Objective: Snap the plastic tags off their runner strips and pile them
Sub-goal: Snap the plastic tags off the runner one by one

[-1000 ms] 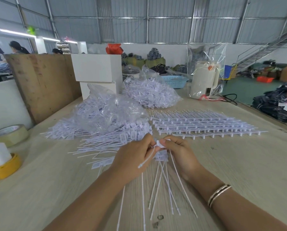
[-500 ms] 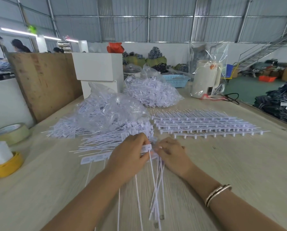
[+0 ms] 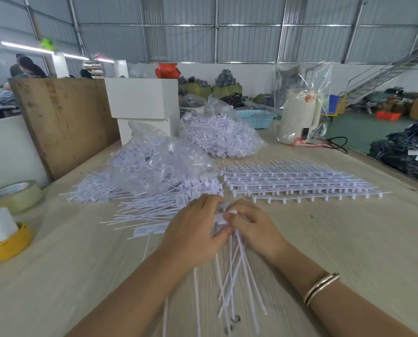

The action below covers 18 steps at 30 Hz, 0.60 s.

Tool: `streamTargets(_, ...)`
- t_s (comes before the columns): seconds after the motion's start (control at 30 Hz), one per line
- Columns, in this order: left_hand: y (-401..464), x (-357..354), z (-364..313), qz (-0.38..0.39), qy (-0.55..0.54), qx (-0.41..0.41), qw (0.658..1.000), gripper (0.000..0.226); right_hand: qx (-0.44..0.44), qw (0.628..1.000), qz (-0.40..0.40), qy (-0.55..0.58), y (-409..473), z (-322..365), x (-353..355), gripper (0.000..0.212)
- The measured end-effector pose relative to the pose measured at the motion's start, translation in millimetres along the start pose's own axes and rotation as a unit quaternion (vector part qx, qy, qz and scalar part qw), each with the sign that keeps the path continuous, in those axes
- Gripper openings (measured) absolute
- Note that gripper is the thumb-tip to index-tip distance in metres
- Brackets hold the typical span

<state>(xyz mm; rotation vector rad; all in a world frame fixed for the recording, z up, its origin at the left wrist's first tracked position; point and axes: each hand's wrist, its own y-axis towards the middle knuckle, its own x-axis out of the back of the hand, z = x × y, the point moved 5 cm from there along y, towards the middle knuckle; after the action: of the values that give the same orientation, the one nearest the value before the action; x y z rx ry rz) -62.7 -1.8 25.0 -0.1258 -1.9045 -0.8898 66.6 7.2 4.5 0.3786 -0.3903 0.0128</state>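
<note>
The tag bunch [image 3: 223, 222], just before the loose pile [image 3: 154, 205], has been pulled tighter; it is pinched by left hand [image 3: 193, 235] and right hand [image 3: 254, 229], so more snapping is likely

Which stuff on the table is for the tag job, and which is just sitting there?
For the job:
- left hand and right hand, both gripping the held tags
- loose tag pile
- runner strips
- bagged tags

Just lying about:
- tape roll
- yellow tape roll
- kettle
- blue basket
- white boxes
</note>
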Motion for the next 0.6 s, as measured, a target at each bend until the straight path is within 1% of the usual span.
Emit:
streamTargets(0.03,0,2,2,0.008,0.019,0.002,1.000,0.038,-0.021,0.998,-0.018,0.054,1,-3,7,0.024)
streamTargets(0.07,-1,4,4,0.016,0.035,0.004,0.999,0.034,-0.042,0.995,-0.030,0.082,2,-5,13,0.025)
streamTargets(0.13,-1,4,6,0.024,0.047,0.007,0.999,0.032,-0.068,0.992,-0.034,0.096,1,-9,18,0.026)
streamTargets(0.2,0,2,5,0.028,0.058,0.004,0.998,0.030,-0.077,0.990,-0.027,0.113,1,-10,16,0.024)
streamTargets(0.23,1,1,5,0.029,0.061,0.005,0.998,0.027,-0.073,0.991,-0.019,0.109,0,-10,15,0.022)
streamTargets(0.37,0,0,9,0.031,0.059,0.003,0.998,0.018,-0.041,0.999,0.024,0.027,-2,-6,7,0.014)
streamTargets(0.43,-1,0,12,0.034,0.051,0.008,0.998,0.017,-0.015,0.999,0.020,0.026,-2,-3,7,0.013)
streamTargets(0.6,0,-4,19,0.038,0.009,0.032,0.999,0.015,0.075,0.997,-0.001,0.001,-3,7,11,0.020)
